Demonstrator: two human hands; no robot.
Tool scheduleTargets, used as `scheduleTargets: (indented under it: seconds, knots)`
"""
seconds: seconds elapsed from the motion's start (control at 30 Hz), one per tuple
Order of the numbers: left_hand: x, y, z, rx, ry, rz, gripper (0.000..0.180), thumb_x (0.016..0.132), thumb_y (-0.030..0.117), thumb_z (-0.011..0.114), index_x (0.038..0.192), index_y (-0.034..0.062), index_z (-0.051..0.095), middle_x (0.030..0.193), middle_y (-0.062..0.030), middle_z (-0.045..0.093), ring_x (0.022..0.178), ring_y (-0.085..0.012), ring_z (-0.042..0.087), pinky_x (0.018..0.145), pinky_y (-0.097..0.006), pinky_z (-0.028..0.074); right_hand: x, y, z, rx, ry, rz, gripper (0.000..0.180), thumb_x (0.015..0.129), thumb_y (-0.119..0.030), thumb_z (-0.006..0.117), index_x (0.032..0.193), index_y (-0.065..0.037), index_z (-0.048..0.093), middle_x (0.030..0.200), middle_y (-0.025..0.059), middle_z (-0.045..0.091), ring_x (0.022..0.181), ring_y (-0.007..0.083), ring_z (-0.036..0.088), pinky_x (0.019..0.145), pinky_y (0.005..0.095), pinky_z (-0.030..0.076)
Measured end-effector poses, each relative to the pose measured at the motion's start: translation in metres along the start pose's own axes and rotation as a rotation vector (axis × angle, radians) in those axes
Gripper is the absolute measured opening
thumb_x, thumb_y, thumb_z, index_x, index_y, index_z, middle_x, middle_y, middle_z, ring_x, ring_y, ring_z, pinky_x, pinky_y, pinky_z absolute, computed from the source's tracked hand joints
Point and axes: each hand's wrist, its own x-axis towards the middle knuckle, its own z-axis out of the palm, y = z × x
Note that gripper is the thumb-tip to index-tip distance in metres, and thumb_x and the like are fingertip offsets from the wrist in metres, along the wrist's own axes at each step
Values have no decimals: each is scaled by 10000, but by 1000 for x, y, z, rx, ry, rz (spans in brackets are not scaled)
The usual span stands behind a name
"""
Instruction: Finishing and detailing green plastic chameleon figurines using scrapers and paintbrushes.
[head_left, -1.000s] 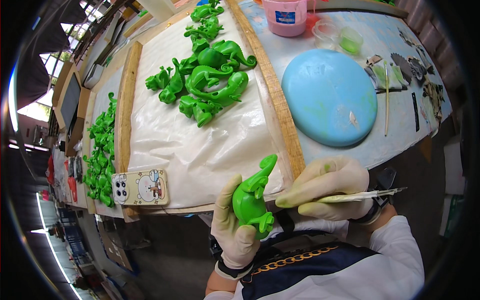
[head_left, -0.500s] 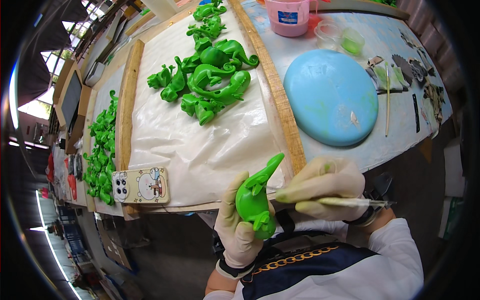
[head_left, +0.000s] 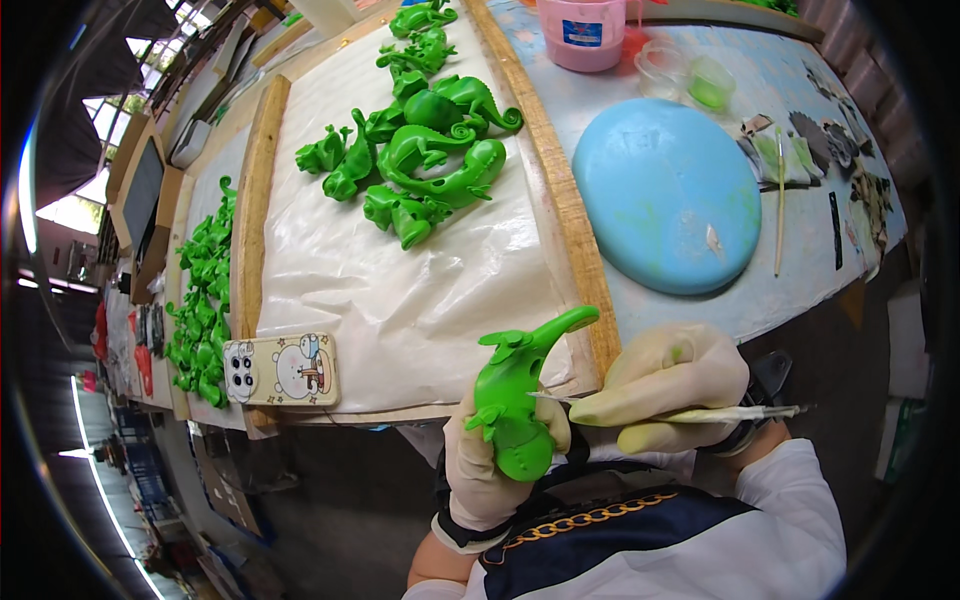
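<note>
My gloved left hand [head_left: 480,482] is closed around a bright green chameleon-like figurine [head_left: 512,400], held up off the table's near edge with its tail end pointing up and right. In my gloved right hand [head_left: 675,372] a slim pale-handled tool [head_left: 735,413] is pinched. Its thin tip reaches the right side of the figurine; whether it touches I cannot tell. The fingertips of that glove carry green stains. Ahead, a heap of similar green figurines [head_left: 430,165], several with curled tails, lies on a white plastic sheet [head_left: 400,300].
Wooden strips [head_left: 545,165] border the sheet. On the right are a blue dome [head_left: 665,190], a pink measuring jug [head_left: 582,38], a clear cup with green liquid [head_left: 710,88], a thin brush [head_left: 780,210] and stained rags. A phone [head_left: 283,370] and more green pieces [head_left: 203,300] are left.
My left hand has turned the figurine, and its tail end now leans further right. My right hand has shifted slightly right, and the tool's tip now shows against the figurine's side.
</note>
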Motion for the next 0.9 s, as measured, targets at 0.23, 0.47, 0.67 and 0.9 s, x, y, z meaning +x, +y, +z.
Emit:
scheduleTargets:
  seconds: [0.23,0.47,0.67,0.9]
  knots:
    - [-3,-5,-1,-63,163,-11,603,799,484,438,1099,-38,405,817,-118,529,668,-174,527,570,-274,435,24,-22,0,95,-221,806,155,758,-167,600,729,-21,638,573,44,577,510,66,521,463,182,395]
    - [0,-5,-9,60,88,13,605,814,467,424,1155,-30,373,891,-100,538,751,-157,533,645,-265,439,5,2,0,-361,-146,-108,139,781,-115,567,709,-12,627,544,29,553,501,70,503,463,181,384]
    - [1,3,12,5,180,-4,699,755,500,504,1182,-30,345,874,-99,544,743,-153,536,639,-263,443,34,-29,-4,465,-165,1066,340,852,-185,469,567,-17,547,471,6,471,395,54,416,378,198,311]
    - [5,2,1,51,144,26,633,772,481,490,1135,-26,383,766,-94,504,578,-145,478,492,-258,388,7,-4,1,219,43,409,135,747,-69,584,769,62,612,558,86,555,459,119,512,404,203,363]
